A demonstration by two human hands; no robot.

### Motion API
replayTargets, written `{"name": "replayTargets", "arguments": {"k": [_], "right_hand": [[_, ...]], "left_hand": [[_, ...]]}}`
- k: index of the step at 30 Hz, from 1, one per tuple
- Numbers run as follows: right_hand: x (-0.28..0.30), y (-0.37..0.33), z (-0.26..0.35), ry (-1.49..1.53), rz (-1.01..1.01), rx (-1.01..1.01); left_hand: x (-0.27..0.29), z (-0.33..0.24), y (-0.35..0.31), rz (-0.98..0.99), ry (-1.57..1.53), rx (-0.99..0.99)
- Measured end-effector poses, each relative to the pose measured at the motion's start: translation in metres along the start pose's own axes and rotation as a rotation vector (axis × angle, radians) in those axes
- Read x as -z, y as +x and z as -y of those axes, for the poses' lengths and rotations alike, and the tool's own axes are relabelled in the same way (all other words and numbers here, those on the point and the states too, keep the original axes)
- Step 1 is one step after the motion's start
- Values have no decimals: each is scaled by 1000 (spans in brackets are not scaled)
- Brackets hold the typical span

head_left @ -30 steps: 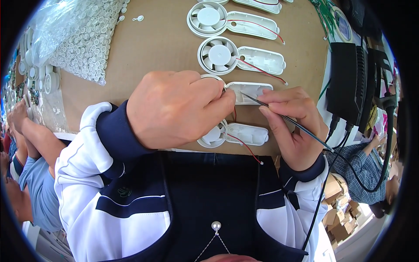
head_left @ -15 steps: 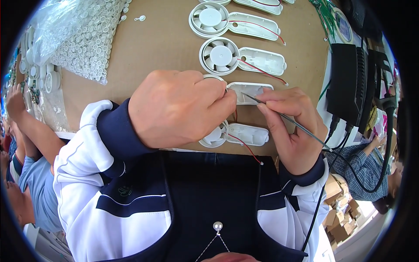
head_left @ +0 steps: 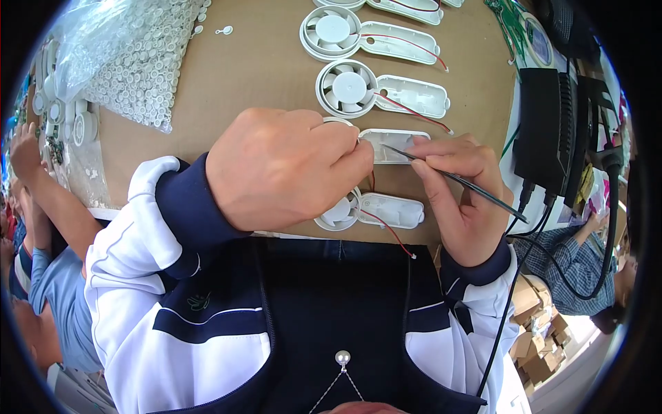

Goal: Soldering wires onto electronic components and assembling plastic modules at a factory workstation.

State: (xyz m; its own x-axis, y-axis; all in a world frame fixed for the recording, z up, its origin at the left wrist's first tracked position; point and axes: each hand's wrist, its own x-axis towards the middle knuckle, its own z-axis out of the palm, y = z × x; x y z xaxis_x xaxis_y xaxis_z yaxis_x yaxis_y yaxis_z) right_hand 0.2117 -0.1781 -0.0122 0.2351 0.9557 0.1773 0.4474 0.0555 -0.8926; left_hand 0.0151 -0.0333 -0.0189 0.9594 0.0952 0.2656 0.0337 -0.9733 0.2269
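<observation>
My right hand (head_left: 469,196) grips dark metal tweezers (head_left: 476,188) like a pen. Their tips reach over the open white handle shell (head_left: 402,148) of a small hand-held fan, and my fingertips are at its right end. My left hand (head_left: 286,172) is closed, knuckles up, with its fingers pinched at the shell's left end. It covers most of that fan's round head; only a strip of white rim shows above, and what the fingers pinch is hidden. Just below lies another fan body (head_left: 392,210) with a red wire (head_left: 387,231), its round part half under my left hand.
Further fan bodies (head_left: 350,88) lie in a column up the brown table (head_left: 241,76). A clear bag of small white caps (head_left: 138,83) sits at the far left. A black power box (head_left: 545,124) with cables stands at the right. Other people are at both sides.
The tweezers' rear end has swung slightly lower, and my right hand has shifted a little. My left hand stays nearly still over the fan.
</observation>
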Motion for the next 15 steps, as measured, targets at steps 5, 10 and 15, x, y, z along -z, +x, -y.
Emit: {"name": "replayTargets", "arguments": {"k": [5, 10, 15], "right_hand": [[0, 1, 1, -69, 37, 24], [3, 3, 5, -126, 67, 21], [14, 17, 8, -6, 62, 3]], "left_hand": [[-2, 0, -1, -25, -9, 9], [-1, 0, -1, -18, 9, 4], [1, 0, 1, -75, -63, 55]]}}
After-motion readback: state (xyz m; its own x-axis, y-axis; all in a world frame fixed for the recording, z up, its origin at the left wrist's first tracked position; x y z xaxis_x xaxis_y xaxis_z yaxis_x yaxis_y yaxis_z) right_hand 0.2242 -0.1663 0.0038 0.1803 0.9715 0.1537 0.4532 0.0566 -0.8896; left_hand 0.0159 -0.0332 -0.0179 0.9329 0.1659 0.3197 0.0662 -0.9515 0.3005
